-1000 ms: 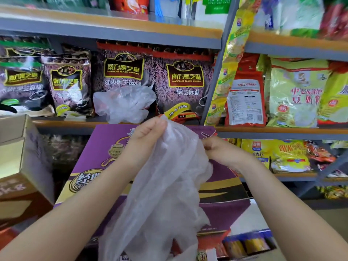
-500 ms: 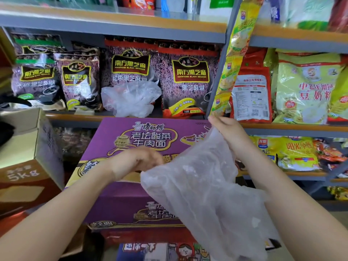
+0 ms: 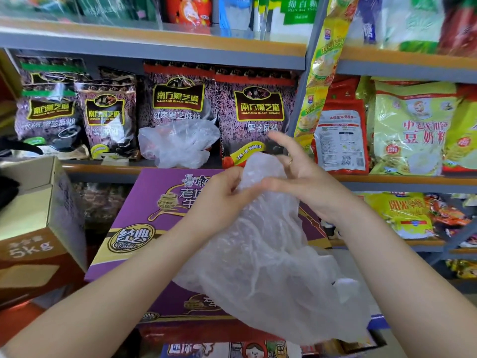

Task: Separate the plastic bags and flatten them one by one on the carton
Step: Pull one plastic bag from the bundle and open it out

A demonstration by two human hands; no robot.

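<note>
A thin clear plastic bag [image 3: 260, 264] hangs in front of me above the purple carton [image 3: 134, 228]. My left hand [image 3: 219, 200] pinches the bag's top edge from the left. My right hand [image 3: 304, 182] pinches the same edge between thumb and a finger, with its other fingers spread upward. The bag's lower part drapes over the carton's right half and hides it. A crumpled bundle of clear plastic bags [image 3: 178, 143] lies on the shelf just behind the carton.
Shelves [image 3: 154, 51] full of dark sesame packets and yellow-green food packets stand behind the carton. A brown cardboard box [image 3: 38, 228] sits at the left. More packaged goods lie below the carton's front edge.
My left hand rose from the carton and took the bag's top next to my right hand. My right hand came down and inward, so both hands now meet at the bag's upper edge.
</note>
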